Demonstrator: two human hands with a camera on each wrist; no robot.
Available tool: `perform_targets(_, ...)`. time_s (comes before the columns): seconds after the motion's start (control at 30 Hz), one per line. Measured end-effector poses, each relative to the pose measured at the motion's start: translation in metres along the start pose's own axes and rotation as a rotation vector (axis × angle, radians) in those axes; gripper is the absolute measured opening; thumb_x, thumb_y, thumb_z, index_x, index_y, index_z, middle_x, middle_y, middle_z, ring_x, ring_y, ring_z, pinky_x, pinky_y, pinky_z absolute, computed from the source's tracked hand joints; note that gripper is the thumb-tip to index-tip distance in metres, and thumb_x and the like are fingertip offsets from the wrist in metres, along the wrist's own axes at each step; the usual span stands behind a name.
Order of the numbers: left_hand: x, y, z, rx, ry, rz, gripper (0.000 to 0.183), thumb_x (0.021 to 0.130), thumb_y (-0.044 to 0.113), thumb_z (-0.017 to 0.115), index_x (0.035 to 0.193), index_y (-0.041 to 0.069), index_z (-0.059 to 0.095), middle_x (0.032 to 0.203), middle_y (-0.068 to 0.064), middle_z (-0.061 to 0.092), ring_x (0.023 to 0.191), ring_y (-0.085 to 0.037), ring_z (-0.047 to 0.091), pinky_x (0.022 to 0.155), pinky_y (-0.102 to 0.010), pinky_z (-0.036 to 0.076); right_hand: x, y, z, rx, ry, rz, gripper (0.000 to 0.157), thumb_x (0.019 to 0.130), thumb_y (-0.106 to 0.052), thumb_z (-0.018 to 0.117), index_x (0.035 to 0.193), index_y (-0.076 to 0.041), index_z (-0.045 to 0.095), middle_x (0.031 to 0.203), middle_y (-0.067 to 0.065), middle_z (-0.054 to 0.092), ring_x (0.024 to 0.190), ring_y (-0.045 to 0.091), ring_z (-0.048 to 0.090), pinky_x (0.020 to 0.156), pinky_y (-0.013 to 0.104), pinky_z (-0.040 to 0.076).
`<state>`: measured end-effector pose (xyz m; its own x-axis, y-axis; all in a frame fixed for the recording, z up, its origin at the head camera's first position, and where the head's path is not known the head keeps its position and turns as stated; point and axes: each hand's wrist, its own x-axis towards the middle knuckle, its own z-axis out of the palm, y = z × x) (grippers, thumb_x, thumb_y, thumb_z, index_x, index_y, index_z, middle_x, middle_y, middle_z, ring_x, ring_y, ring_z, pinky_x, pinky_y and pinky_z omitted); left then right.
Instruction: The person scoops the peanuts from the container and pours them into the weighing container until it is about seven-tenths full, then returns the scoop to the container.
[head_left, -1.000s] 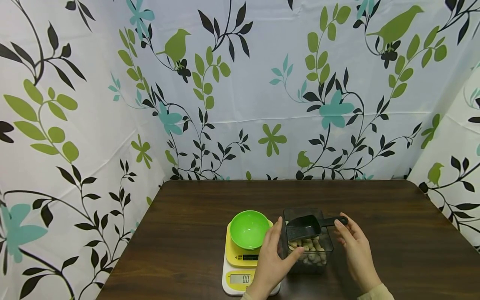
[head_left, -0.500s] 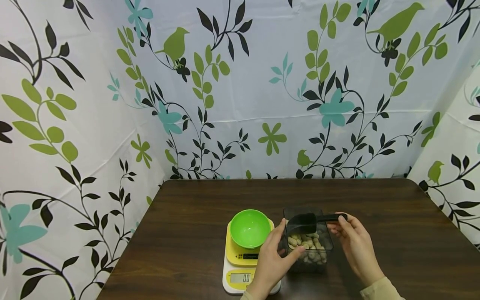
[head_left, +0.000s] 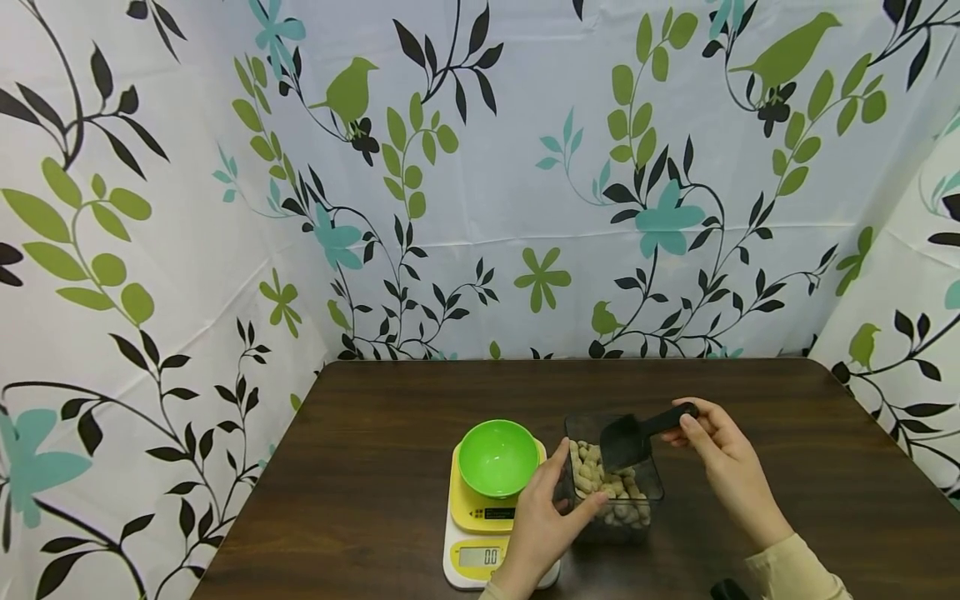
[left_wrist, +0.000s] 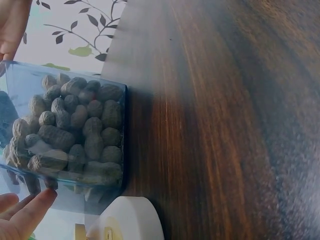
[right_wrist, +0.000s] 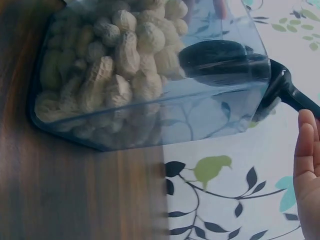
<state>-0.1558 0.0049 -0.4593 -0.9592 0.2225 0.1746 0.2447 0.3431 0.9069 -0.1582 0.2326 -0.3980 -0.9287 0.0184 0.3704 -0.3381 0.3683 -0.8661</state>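
Observation:
A clear plastic container (head_left: 628,533) partly filled with peanuts in their shells (head_left: 588,468) stands on the table. My left hand (head_left: 538,525) grips its near left corner, thumb along the front rim and fingers against the left wall. With my right hand (head_left: 726,462) I pinch the handle end of a black scoop (head_left: 627,443). Its bowl dips inside the container, tilted down to the left over the peanuts. Through the clear wall in the right wrist view, the scoop's bowl (right_wrist: 215,62) shows just above the peanuts.
Left of the container, a white and yellow kitchen scale (head_left: 461,546) reads 0.0, with a green bowl (head_left: 498,458) on its platform. My left hand partly covers the scale. The dark wooden table (head_left: 375,467) ends at a patterned cloth (head_left: 465,192) behind.
My right hand has raised the scoop's handle end and turned it, so the bowl swings right and points lower into the container. The left hand stays on the container; scale and bowl remain in place.

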Motion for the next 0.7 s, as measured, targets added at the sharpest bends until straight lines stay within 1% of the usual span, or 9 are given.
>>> perform_targets(0.1,0.000,0.000,0.000,-0.004,-0.002,-0.008,0.074,0.084,0.048,0.065,0.146,0.025,0.033,0.140,-0.008,0.046,0.126,-0.030,0.047,0.077,-0.033,0.056,-0.001,-0.004,0.003,-0.070,-0.013,-0.032,0.029,0.101,-0.016,0.040,0.125,-0.001,0.047,0.087,-0.004,0.062,0.082,0.003,0.062,0.074,0.017,0.052)
perform_targets(0.2,0.000,0.001,0.000,-0.004,0.000,-0.009,0.074,0.083,0.049,0.065,0.146,0.025,0.033,0.139,-0.008,0.047,0.126,-0.030,0.047,0.077,-0.033,0.056,-0.001,-0.006,0.004,-0.095,-0.028,-0.039,0.029,0.101,-0.016,0.040,0.125,-0.001,0.047,0.088,-0.001,0.061,0.082,0.004,0.062,0.074,0.019,0.053)
perform_targets(0.27,0.000,0.001,0.000,-0.006,-0.001,-0.006,0.075,0.083,0.050,0.065,0.146,0.025,0.033,0.140,-0.008,0.046,0.127,-0.030,0.047,0.077,-0.033,0.056,0.000,-0.006,0.004,-0.099,-0.045,-0.027,0.029,0.100,-0.017,0.042,0.124,-0.002,0.048,0.088,-0.001,0.062,0.081,0.004,0.062,0.074,0.020,0.054)
perform_targets(0.47,0.000,0.001,-0.001,-0.006,-0.014,-0.004,0.076,0.083,0.050,0.065,0.146,0.025,0.032,0.142,-0.007,0.045,0.128,-0.028,0.046,0.077,-0.032,0.056,0.003,-0.002,0.000,-0.085,-0.130,0.043,0.029,0.098,-0.020,0.048,0.121,-0.003,0.046,0.086,-0.002,0.069,0.079,0.008,0.066,0.071,0.021,0.054)
perform_targets(0.57,0.000,0.000,-0.001,0.009,-0.011,0.006,0.075,0.083,0.048,0.065,0.146,0.025,0.031,0.142,-0.008,0.044,0.128,-0.028,0.047,0.076,-0.031,0.056,0.003,0.001,-0.001,-0.052,-0.157,0.043,0.028,0.098,-0.018,0.048,0.120,-0.001,0.045,0.086,0.000,0.069,0.078,0.008,0.066,0.070,0.022,0.054)
perform_targets(0.7,0.001,0.001,-0.001,0.033,-0.003,0.026,0.075,0.084,0.047,0.065,0.146,0.026,0.031,0.142,-0.010,0.045,0.126,-0.028,0.048,0.075,-0.028,0.055,0.002,0.007,0.002,-0.017,-0.158,0.026,0.023,0.097,-0.015,0.049,0.115,0.000,0.045,0.085,0.003,0.070,0.077,0.009,0.066,0.069,0.023,0.053)
